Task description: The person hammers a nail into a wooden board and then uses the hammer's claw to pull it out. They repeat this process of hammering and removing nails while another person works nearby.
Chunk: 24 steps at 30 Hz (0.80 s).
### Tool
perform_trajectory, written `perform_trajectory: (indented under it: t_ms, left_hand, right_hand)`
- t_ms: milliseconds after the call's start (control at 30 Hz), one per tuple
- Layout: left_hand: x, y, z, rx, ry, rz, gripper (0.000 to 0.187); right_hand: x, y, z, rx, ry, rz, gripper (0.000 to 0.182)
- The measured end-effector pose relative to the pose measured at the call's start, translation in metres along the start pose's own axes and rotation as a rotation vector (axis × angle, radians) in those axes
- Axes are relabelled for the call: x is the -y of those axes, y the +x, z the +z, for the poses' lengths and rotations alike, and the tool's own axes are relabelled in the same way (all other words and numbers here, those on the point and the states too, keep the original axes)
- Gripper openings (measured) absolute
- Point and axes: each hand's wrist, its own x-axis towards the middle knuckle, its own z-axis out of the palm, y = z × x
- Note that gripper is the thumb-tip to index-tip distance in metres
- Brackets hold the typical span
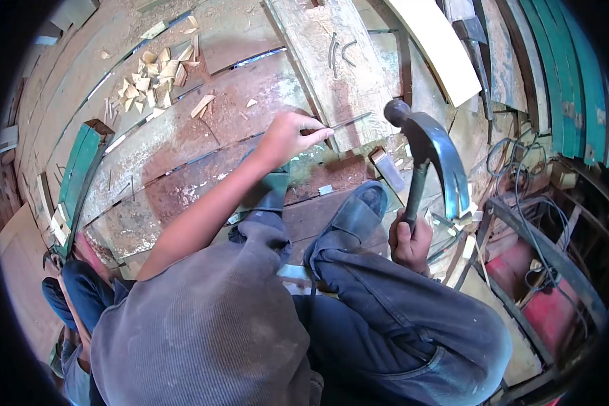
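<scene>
My left hand [294, 140] is closed in a pinch on a nail [353, 121], which lies nearly level above the end of a pale wooden board [369, 91]. Farther up that board rest a few bent nails [333, 54]. In my right hand [413, 242], a claw hammer [437, 139] is gripped by its dark handle, held up with the head above the floor to the right of the board. The hammer's round face points toward the nail, apart from it. Just below the board's end lies a small metal-looking block [388, 169].
Wood offcuts [159, 78] are heaped at upper left on the plank floor [203, 152]. A green beam [81, 166] lies at left, near another person [74, 287]. At right are a curved pale plank [446, 51], green boards [568, 81] and loose cables [521, 169].
</scene>
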Motion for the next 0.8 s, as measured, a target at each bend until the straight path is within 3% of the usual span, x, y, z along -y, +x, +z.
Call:
perform_trajectory:
  t_ms: [300,400,433,533,633,800]
  left_hand:
    - [0.007,0.005,0.001,0.032,0.035,0.074,0.027]
    - [0.009,0.006,0.0,0.041,0.053,0.084,0.026]
    - [0.009,0.006,-0.001,0.048,0.054,0.086,0.026]
    - [0.006,0.007,-0.002,0.097,0.025,0.052,0.023]
    - [0.005,0.01,-0.007,0.087,0.039,0.089,0.022]
    - [0.008,0.008,-0.006,0.062,0.06,0.121,0.02]
  right_hand:
    - [0.009,0.007,-0.005,0.048,0.005,-0.091,0.055]
    - [-0.007,0.006,0.001,0.045,-0.028,-0.066,0.052]
    - [-0.014,0.009,0.002,0.075,-0.167,-0.15,0.044]
    - [-0.013,0.024,0.017,0.186,-0.246,0.072,0.016]
    - [-0.001,0.021,0.012,0.207,-0.276,0.215,0.018]
    - [0.002,0.01,-0.002,0.103,-0.235,0.022,0.022]
